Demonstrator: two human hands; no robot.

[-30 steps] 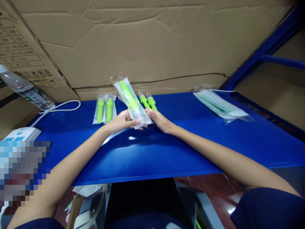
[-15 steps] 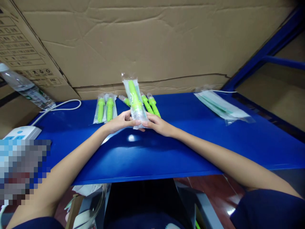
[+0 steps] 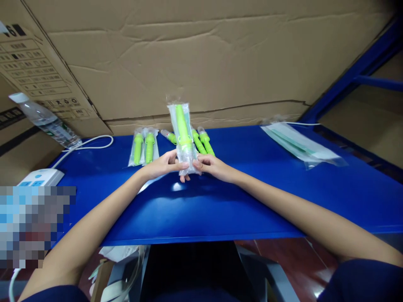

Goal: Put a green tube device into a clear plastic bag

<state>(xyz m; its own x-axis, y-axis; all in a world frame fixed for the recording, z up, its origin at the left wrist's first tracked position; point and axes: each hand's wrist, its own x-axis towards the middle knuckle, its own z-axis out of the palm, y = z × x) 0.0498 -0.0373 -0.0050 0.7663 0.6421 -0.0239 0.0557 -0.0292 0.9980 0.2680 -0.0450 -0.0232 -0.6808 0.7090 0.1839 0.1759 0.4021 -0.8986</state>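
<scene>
Both hands hold one clear plastic bag point(image 3: 183, 133) with a green pen-shaped item inside, standing nearly upright above the blue table point(image 3: 239, 197). My left hand point(image 3: 163, 164) pinches the bag's lower end from the left. My right hand point(image 3: 211, 165) pinches the same end from the right. Behind the hands, two bagged green items point(image 3: 143, 146) lie side by side on the left. Loose green items point(image 3: 201, 142) lie just right of the held bag.
A pile of empty clear bags point(image 3: 302, 144) lies at the right rear. A water bottle point(image 3: 47, 121) leans at the far left, beside a white cable point(image 3: 91, 144) and a white device point(image 3: 39, 177). Cardboard boxes point(image 3: 201, 58) wall the back. A blue frame point(image 3: 355, 71) rises on the right.
The held bag has swung from tilted left to nearly upright and shifted slightly right. My right hand has closed on its lower end next to the left.
</scene>
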